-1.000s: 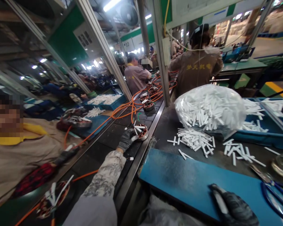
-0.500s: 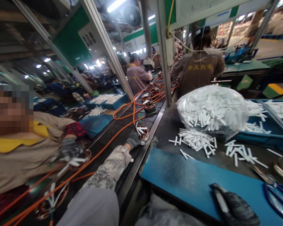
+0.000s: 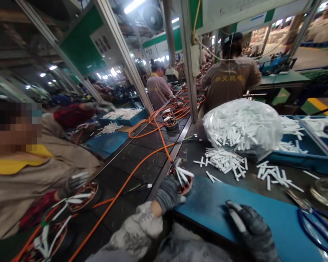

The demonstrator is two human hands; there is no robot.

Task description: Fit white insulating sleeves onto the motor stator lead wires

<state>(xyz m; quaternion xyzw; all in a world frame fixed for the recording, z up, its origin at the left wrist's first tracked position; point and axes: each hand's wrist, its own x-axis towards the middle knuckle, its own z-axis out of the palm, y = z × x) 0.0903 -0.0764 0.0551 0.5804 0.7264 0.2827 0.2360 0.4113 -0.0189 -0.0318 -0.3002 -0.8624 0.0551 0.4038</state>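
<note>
The left hand's (image 3: 167,194) fingers (image 3: 174,184) hold the copper-wound ring (image 3: 186,188) by its left edge.

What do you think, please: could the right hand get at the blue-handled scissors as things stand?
Probably yes: nothing visible stands between the right hand and the scissors beside it, though the white tube it holds might need setting down first.
</note>
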